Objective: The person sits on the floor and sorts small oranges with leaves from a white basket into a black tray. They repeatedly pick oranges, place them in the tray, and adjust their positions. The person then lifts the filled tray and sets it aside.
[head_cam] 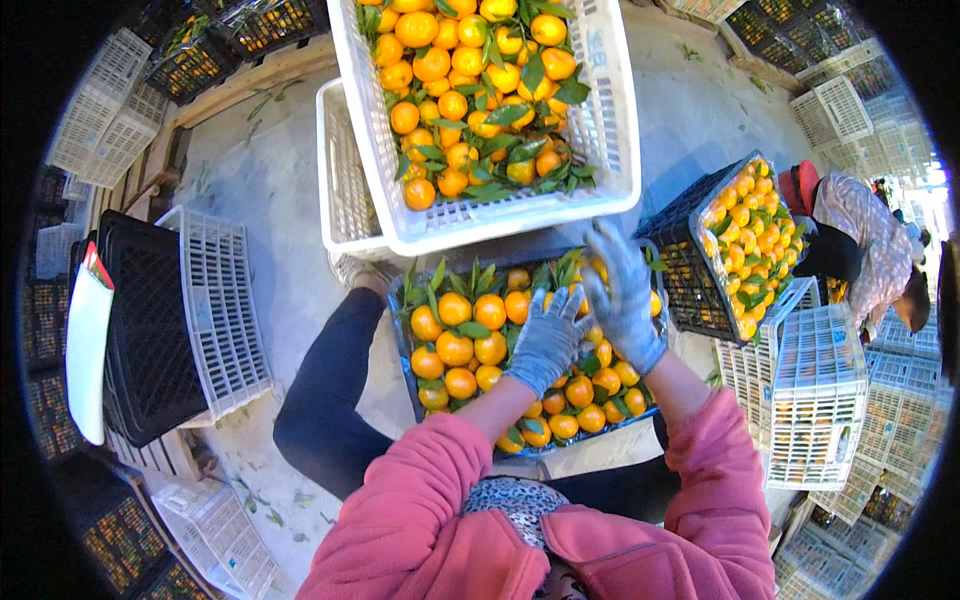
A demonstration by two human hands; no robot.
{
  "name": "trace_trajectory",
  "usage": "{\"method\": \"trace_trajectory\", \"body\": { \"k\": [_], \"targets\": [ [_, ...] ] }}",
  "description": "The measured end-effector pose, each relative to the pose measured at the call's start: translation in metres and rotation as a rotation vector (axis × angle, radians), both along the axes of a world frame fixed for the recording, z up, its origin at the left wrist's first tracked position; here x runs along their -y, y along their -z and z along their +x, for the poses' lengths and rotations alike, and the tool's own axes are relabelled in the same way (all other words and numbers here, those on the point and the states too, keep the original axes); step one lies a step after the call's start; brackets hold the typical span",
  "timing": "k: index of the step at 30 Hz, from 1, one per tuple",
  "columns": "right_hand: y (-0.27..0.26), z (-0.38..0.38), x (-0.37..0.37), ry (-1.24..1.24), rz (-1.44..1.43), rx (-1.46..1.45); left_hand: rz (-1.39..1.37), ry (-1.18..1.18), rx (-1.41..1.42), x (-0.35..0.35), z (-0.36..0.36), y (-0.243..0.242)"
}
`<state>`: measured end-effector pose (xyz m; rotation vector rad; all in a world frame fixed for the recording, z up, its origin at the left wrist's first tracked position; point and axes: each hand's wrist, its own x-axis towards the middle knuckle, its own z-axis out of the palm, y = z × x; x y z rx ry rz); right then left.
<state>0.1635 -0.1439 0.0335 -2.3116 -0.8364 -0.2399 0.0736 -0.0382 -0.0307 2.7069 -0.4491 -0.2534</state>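
In front of me a crate of mandarins (455,349), lined with clear plastic film, sits between my legs. Its oranges lie in rows with green leaves among them. My left hand (546,346), in a grey glove, lies palm down on the fruit near the middle, fingers spread. Beside it my right hand (624,304), gloved too, reaches over the crate's right part with its fingers extended and slightly blurred. The fruit under both palms is hidden. Just beyond, a white plastic crate (517,220) holds loose mandarins (465,67) with leaves, tilted towards me.
A filled black crate (679,255) stands close on the right, near white crates (817,397) and another person (862,232). On the left are black crates (150,322) against a white crate (225,307). Under the tilted crate is another white crate (349,180). Leaves litter the concrete floor (255,180).
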Motion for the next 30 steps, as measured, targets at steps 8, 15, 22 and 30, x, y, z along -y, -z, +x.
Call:
{"method": "trace_trajectory", "body": {
  "k": [8, 15, 22, 30],
  "targets": [
    [-0.008, 0.239, -0.127, 0.194, -0.254, 0.263, -0.067, -0.005, 0.025, -0.002, 0.0, 0.005],
    [-0.039, 0.237, -0.126, 0.211, -0.72, 0.008, -0.089, -0.029, 0.055, -0.001, -0.002, 0.007],
    [-0.068, 0.103, -0.018, 0.178, -0.141, 0.117, -0.091, -0.054, 0.082, -0.001, 0.002, -0.001],
    [0.031, 0.019, 0.069, 0.073, -0.516, -0.572, -0.051, -0.04, 0.133, 0.001, 0.003, -0.01]
  ]
}}
